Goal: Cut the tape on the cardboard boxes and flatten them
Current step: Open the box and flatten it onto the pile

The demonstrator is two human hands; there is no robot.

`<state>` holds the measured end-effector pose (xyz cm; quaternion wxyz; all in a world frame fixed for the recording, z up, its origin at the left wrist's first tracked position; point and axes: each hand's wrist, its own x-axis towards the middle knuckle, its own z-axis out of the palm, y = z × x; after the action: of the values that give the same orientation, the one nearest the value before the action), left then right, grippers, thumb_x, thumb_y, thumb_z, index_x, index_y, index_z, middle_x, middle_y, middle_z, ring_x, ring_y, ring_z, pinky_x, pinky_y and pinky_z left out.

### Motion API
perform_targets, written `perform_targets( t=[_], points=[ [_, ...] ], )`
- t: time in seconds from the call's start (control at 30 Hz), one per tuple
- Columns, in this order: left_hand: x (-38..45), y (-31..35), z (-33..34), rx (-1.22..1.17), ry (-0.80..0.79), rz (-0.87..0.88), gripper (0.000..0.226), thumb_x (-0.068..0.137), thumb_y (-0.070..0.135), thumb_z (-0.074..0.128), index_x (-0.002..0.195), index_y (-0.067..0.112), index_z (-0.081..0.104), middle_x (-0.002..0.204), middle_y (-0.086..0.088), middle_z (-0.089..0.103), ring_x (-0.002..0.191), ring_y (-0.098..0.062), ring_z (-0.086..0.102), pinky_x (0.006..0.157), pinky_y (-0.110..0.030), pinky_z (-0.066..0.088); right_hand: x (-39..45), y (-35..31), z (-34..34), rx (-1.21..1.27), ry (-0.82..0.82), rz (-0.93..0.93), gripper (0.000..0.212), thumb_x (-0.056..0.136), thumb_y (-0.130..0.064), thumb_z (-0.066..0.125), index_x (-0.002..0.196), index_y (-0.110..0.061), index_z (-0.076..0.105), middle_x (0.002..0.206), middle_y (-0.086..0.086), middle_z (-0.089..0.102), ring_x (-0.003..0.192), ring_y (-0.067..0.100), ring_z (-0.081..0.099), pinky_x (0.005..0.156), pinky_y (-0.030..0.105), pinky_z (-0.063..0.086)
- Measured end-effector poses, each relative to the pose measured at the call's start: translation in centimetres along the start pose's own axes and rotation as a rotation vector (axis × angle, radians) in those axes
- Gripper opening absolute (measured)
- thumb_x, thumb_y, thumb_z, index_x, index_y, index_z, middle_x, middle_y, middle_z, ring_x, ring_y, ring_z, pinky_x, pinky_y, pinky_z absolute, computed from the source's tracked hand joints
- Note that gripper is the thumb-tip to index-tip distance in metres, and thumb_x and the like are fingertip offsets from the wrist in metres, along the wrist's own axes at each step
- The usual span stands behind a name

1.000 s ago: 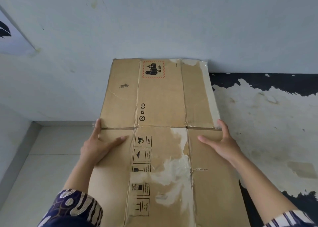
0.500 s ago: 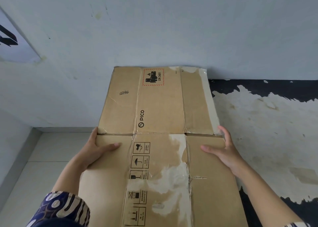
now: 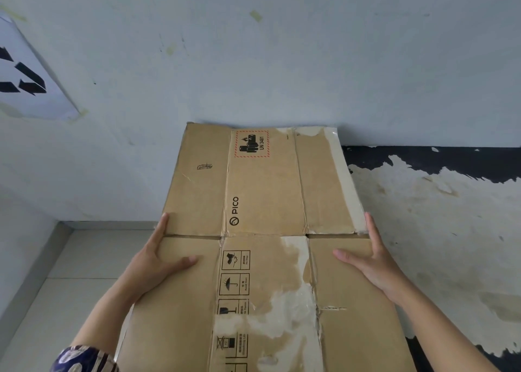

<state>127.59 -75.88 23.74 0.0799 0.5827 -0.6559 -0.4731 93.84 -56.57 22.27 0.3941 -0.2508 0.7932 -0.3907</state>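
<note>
Plainly, the left hand (image 3: 158, 261) lies along the left edge of the box (image 3: 270, 259), thumb spread flat across the top face and fingers straight up the side; nothing is curled round the board, so the hand is open and pressing. The right hand (image 3: 366, 261) mirrors it on the right edge, thumb laid inward on the face, fingers straight along the rim, likewise open. Whether any fingers reach under the board cannot be told. Both hands sit just below the cross crease where the near panel meets the far flaps. The box is already collapsed to a sheet; its far edge meets the wall (image 3: 282, 61), and it slopes back toward the person above the floor (image 3: 84, 259), its near end running out of view. Corrugated board of this sort is probably light, stiff across its panels yet ready to hinge at each crease, so a hold at one end would likely let the other fold or sag. Taking it by both long edges near the middle crease, as now, seems the sound grip. The glossy tape (image 3: 298, 329) patches and torn white strip look slicker than bare board, so palms are better kept on the brown. A paper sheet (image 3: 31, 75) is stuck to the wall far left.
</note>
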Motion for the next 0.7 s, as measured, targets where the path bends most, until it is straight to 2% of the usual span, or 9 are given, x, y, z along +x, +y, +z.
perform_targets(
  t=[0.07, 0.17, 0.23, 0.3, 0.33, 0.4, 0.53, 0.63, 0.7],
  points=[
    [0.2, -0.3, 0.1, -0.017, 0.026, 0.007, 0.134, 0.02, 0.08, 0.07, 0.135, 0.062, 0.003, 0.145, 0.004, 0.037, 0.118, -0.025, 0.05, 0.098, -0.042, 0.044, 0.1, 0.0, 0.0, 0.006, -0.009, 0.008, 0.116, 0.035, -0.073, 0.077, 0.121, -0.076, -0.001, 0.152, -0.014, 0.018, 0.135, 0.022, 0.033, 0.105, 0.051, 0.037],
    [0.2, -0.5, 0.2, -0.103, 0.012, 0.012, 0.148, 0.015, 0.078, 0.073, 0.143, 0.051, 0.004, 0.141, 0.007, 0.036, 0.111, -0.021, 0.05, 0.093, -0.037, 0.046, 0.3, 0.0, 0.2, 0.004, -0.011, 0.002, 0.12, 0.041, -0.065, 0.077, 0.133, -0.065, 0.0, 0.153, -0.011, 0.017, 0.136, 0.023, 0.03, 0.106, 0.051, 0.035],
    [0.0, -0.1, 0.4, -0.152, 0.01, 0.026, 0.142, 0.028, 0.064, 0.082, 0.146, 0.045, 0.006, 0.138, 0.006, 0.036, 0.106, -0.019, 0.05, 0.087, -0.034, 0.047, 0.2, -0.2, 0.1, 0.008, 0.002, -0.021, 0.12, 0.044, -0.06, 0.078, 0.137, -0.06, 0.003, 0.153, -0.01, 0.017, 0.137, 0.021, 0.028, 0.108, 0.049, 0.033],
    [-0.3, 0.1, 0.8, -0.205, 0.04, 0.054, 0.123, 0.054, 0.037, 0.089, 0.147, 0.041, 0.009, 0.137, 0.003, 0.038, 0.104, -0.019, 0.051, 0.084, -0.033, 0.048, -0.1, -0.5, -0.4, -0.001, 0.023, -0.046, 0.12, 0.044, -0.057, 0.078, 0.139, -0.057, 0.006, 0.152, -0.009, 0.021, 0.136, 0.019, 0.029, 0.109, 0.045, 0.032],
    [-0.6, 0.0, 1.1, -0.225, 0.055, 0.064, 0.117, 0.061, 0.024, 0.086, 0.147, 0.039, 0.01, 0.135, 0.003, 0.038, 0.104, -0.02, 0.052, 0.084, -0.034, 0.048, -0.2, -0.6, -0.7, -0.016, 0.029, -0.058, 0.12, 0.044, -0.056, 0.079, 0.14, -0.055, 0.007, 0.151, -0.008, 0.023, 0.136, 0.018, 0.03, 0.109, 0.044, 0.032],
    [-1.4, 0.0, 1.4, -0.239, 0.09, 0.081, 0.112, 0.065, 0.013, 0.082, 0.148, 0.037, 0.011, 0.129, 0.005, 0.039, 0.103, -0.02, 0.052, 0.086, -0.034, 0.047, -0.7, -0.9, -1.4, -0.028, 0.033, -0.078, 0.119, 0.045, -0.053, 0.08, 0.141, -0.053, 0.009, 0.151, -0.008, 0.025, 0.135, 0.017, 0.031, 0.109, 0.041, 0.032],
    [-3.4, 0.1, 1.1, -0.257, 0.14, 0.128, 0.108, 0.067, 0.01, 0.081, 0.148, 0.034, 0.014, 0.126, 0.008, 0.038, 0.103, -0.016, 0.05, 0.085, -0.028, 0.043, -2.1, -1.2, -1.9, -0.043, 0.035, -0.126, 0.116, 0.052, -0.047, 0.082, 0.142, -0.051, 0.008, 0.152, -0.011, 0.021, 0.138, 0.016, 0.026, 0.109, 0.039, 0.029],
    [-4.8, -0.1, -0.3, -0.259, 0.176, 0.166, 0.108, 0.066, 0.01, 0.082, 0.148, 0.035, 0.015, 0.126, 0.01, 0.038, 0.104, -0.014, 0.049, 0.086, -0.027, 0.042, -3.9, -2.1, -1.4, -0.049, 0.034, -0.157, 0.119, 0.047, -0.053, 0.08, 0.14, -0.054, 0.006, 0.152, -0.011, 0.02, 0.137, 0.017, 0.028, 0.109, 0.045, 0.032],
    [-5.5, -0.6, -1.5, -0.274, 0.193, 0.185, 0.109, 0.065, 0.01, 0.082, 0.147, 0.036, 0.016, 0.128, 0.011, 0.037, 0.106, -0.014, 0.049, 0.09, -0.028, 0.042, -4.9, -2.9, -0.8, -0.04, 0.039, -0.193, 0.119, 0.048, -0.053, 0.08, 0.14, -0.055, 0.005, 0.152, -0.011, 0.022, 0.135, 0.018, 0.031, 0.108, 0.044, 0.033]
  ],
)
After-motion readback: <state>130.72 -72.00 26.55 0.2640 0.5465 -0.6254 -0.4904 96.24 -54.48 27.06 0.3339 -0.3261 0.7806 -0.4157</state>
